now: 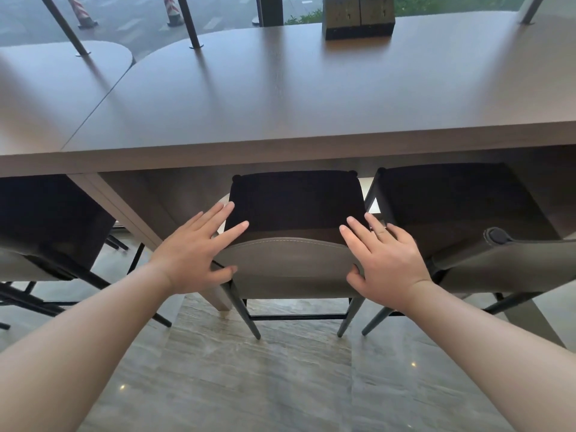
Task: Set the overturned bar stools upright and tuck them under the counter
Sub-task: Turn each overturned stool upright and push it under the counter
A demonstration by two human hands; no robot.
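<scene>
A bar stool (290, 263) with a dark seat and a low grey backrest stands upright in front of me, its seat partly under the brown counter (280, 98). My left hand (194, 254) rests on the left end of the backrest, fingers spread over the top and thumb against its back face. My right hand (383, 257) lies the same way on the right end. Neither hand is closed around the backrest. A second upright stool (473, 244) stands to the right, and a third (46, 238) to the left, both with seats under the counter.
A dark socket box (358, 17) sits on the counter at the back. Slanted metal posts (190, 23) rise from the countertop by the window. A counter support panel (146, 219) drops to the floor left of the middle stool. Grey tiled floor (265, 385) lies beneath me.
</scene>
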